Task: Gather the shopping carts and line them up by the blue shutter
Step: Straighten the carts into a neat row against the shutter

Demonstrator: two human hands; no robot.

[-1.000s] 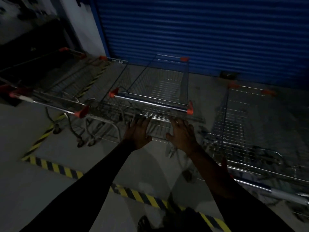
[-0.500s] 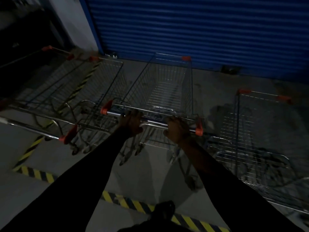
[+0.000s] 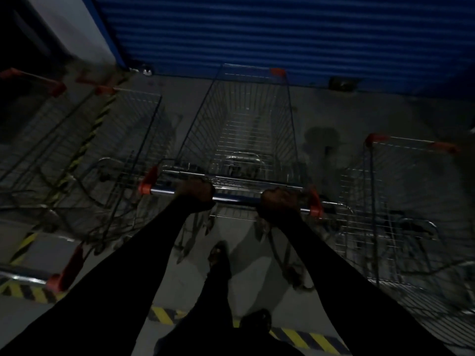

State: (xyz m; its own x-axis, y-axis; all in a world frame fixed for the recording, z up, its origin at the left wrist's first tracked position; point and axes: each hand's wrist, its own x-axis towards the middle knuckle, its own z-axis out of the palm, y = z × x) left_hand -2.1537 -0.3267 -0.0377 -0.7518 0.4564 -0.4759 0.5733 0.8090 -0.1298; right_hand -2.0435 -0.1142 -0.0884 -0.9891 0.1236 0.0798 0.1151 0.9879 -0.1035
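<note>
A wire shopping cart [image 3: 246, 129] with red corner caps stands in front of me, its nose close to the blue shutter [image 3: 282, 34]. My left hand [image 3: 196, 192] grips the left part of its chrome handle bar [image 3: 236, 197]. My right hand [image 3: 280, 201] grips the right part, beside the red end cap. Another cart [image 3: 133, 140] stands just to the left, and one more cart [image 3: 411, 201] to the right, both facing the shutter.
A further cart [image 3: 33, 104] sits at the far left, and a red-capped handle [image 3: 59, 278] juts in at the lower left. Yellow-black hazard tape [image 3: 303, 337] crosses the grey floor near my feet. A white pillar [image 3: 77, 29] borders the shutter's left edge.
My hands went from open behind the middle cart to gripping its handle bar. The right hand has slid outward along the bar, and the view has closed in on the shutter.
</note>
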